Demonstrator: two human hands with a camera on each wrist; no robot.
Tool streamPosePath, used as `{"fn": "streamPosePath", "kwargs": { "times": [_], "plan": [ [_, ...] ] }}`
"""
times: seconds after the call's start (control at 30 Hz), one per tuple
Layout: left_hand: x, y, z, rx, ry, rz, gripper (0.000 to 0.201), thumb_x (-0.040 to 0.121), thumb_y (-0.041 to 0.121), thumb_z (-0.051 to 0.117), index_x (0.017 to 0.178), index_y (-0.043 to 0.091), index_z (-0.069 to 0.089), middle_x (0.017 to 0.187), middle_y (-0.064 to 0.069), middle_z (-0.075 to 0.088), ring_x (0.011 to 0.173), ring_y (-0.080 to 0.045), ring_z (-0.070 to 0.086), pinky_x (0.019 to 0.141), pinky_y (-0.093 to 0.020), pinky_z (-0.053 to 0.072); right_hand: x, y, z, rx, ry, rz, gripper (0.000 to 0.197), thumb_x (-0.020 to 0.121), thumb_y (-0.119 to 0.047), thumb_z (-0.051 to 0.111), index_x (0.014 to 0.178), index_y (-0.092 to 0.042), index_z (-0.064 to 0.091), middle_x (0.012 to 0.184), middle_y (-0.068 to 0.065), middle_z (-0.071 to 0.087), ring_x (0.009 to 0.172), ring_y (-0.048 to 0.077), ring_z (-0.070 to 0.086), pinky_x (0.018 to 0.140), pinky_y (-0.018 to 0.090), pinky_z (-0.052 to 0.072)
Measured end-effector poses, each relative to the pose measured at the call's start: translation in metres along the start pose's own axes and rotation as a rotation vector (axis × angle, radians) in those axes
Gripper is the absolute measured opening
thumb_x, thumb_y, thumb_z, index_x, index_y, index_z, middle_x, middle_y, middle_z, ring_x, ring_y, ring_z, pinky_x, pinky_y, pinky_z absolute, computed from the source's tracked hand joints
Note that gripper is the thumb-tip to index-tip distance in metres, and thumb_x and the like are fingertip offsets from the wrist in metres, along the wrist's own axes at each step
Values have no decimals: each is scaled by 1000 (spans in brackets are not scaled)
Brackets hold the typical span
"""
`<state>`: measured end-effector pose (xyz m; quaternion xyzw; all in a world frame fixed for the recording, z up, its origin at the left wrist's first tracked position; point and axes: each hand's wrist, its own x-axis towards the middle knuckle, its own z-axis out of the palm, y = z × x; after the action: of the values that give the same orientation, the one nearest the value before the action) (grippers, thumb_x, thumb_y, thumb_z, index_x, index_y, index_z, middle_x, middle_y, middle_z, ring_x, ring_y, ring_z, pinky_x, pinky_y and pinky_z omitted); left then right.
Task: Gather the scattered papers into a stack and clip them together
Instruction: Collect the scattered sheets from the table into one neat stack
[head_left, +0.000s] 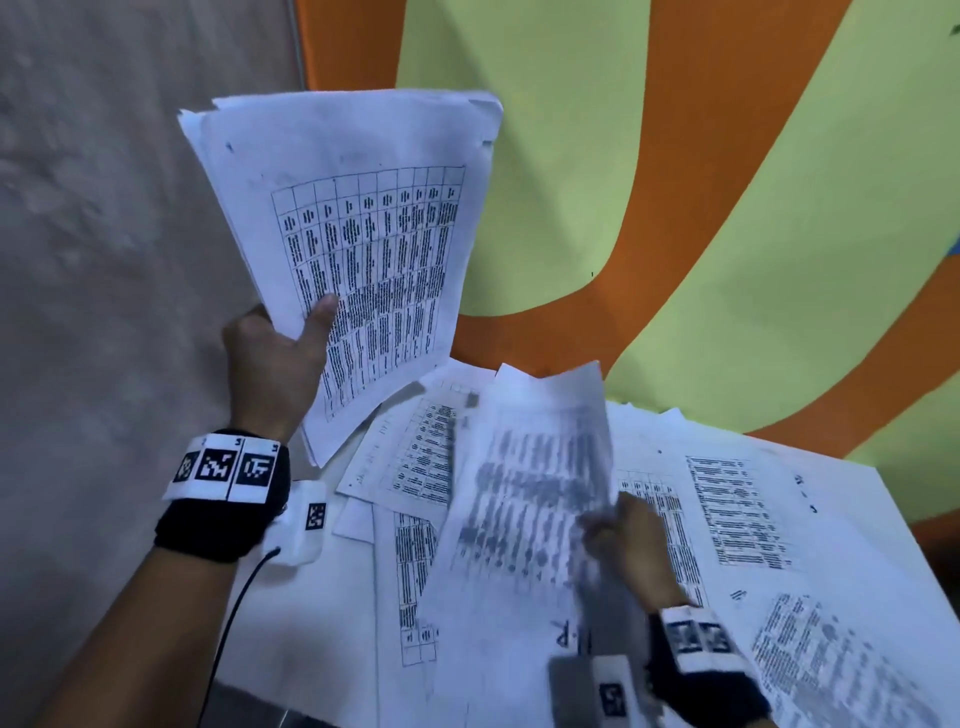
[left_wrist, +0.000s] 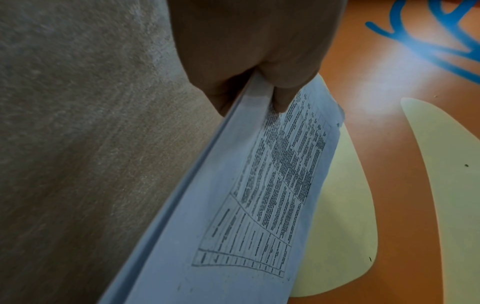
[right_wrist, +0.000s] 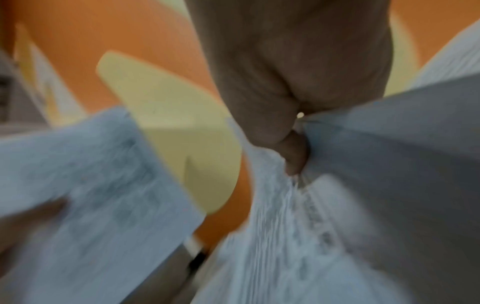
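Fingers (left_wrist: 281, 98) of left hand (head_left: 275, 358) pinch gathered stack (head_left: 353, 249), raised tilted above surface (head_left: 311, 623). Right hand (head_left: 631, 545) grips single blurred sheet (head_left: 524, 493), lifted off scattered papers (head_left: 753, 519) lying overlapped on surface before orange-and-green wall (head_left: 675, 182).

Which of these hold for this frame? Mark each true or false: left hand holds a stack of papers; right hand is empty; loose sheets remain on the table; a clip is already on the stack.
1. The left hand holds a stack of papers raised off the table. True.
2. The right hand is empty. False: it pinches a single printed sheet.
3. Loose sheets lie on the table. True.
4. A clip is on the stack. False: none shows on it.
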<state>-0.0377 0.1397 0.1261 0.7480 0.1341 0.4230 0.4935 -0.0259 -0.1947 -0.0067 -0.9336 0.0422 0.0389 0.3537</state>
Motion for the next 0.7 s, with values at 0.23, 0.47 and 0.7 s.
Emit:
{"fn": "streamPosePath", "kwargs": {
  "times": [0.23, 0.47, 0.7],
  "plan": [
    [10, -3, -6, -3, 46, -1, 52, 80, 52, 67, 75, 0, 64, 72, -12, 64, 65, -17, 56, 63, -49, 55, 71, -21, -89, -278, -252, -221, 45, 79, -22, 76, 50, -19, 41, 44, -8, 42, 37, -2, 36, 50, 26, 34],
    [11, 8, -7, 28, 57, 30, 24, 86, 32, 67, 86, 9, 68, 83, -3, 67, 76, -13, 62, 71, -27, 48, 120, -90, 12, -566, -343, -329, 28, 78, -22, 51, 103, -11, 59, 102, 17, 63, 94, 30, 64, 75, 31, 48],
    [21, 3, -17, 66, 82, 53, 27, 86, 30, 67, 95, 5, 71, 88, 1, 68, 82, -11, 66, 73, -20, 49, 132, -103, 76, -755, -392, -345, 56, 86, -19, 52, 140, -14, 38, 148, 9, 28, 135, 34, 30, 106, 55, 34]
  ]
}}
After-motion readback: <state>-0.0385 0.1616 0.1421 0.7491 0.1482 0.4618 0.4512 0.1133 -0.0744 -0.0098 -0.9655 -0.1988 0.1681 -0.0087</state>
